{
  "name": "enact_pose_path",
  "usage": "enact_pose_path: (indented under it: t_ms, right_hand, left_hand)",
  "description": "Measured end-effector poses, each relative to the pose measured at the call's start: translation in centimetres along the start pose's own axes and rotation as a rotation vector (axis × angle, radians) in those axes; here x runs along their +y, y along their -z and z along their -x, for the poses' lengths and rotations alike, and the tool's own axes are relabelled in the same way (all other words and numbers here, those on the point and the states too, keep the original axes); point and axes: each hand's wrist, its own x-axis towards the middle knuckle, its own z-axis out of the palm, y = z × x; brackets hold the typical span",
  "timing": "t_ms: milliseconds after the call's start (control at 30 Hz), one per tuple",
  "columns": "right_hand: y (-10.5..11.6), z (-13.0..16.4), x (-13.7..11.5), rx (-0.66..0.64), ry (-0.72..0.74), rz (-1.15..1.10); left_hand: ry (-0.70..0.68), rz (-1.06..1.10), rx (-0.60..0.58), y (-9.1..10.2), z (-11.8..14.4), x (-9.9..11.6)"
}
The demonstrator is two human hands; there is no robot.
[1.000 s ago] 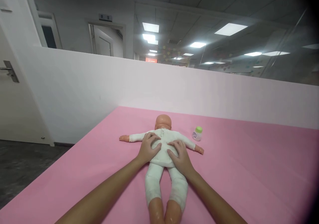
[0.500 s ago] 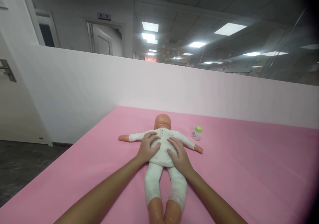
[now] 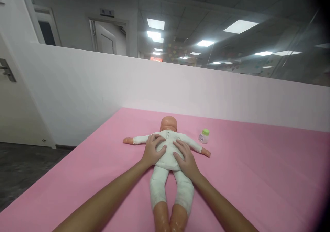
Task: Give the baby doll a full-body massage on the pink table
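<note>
A baby doll [image 3: 168, 156] with a white cloth body lies face down, its arms spread wide and its legs toward me. My left hand [image 3: 153, 151] rests on the left side of the doll's back, fingers apart. On the right side of the back lies my right hand [image 3: 187, 159], its fingers also spread. Neither hand grips anything. Beyond the doll's right-hand arm stands a small clear jar [image 3: 203, 137] with a green lid and a label.
The doll lies on a pink-covered table [image 3: 244, 170]. Behind it runs a low white wall [image 3: 206, 91]. To the left are a door [image 3: 15, 105] with a metal handle and a dark floor [image 3: 23, 166].
The whole view has shifted slightly, so the table and doll appear a little higher. Both hands keep nearly the same places on the doll's back.
</note>
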Motion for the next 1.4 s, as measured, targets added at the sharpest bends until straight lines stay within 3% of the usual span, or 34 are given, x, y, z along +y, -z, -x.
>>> enact_pose_path:
  t_ms: [100,333,533,1400]
  right_hand:
    - [0.05,0.00,-0.20,-0.002,-0.001,-0.003]
    - [0.28,-0.13,-0.87,0.017,-0.028,0.048]
    - [0.10,-0.17,-0.59,0.012,0.000,-0.003]
    - [0.28,-0.15,-0.30,-0.019,-0.015,-0.017]
  left_hand:
    - [0.005,0.002,0.022,-0.10,0.00,-0.15]
    - [0.046,0.067,-0.064,0.08,-0.07,-0.12]
    - [0.012,0.035,-0.007,-0.14,0.00,-0.39]
    - [0.040,0.093,-0.028,-0.10,-0.30,-0.46]
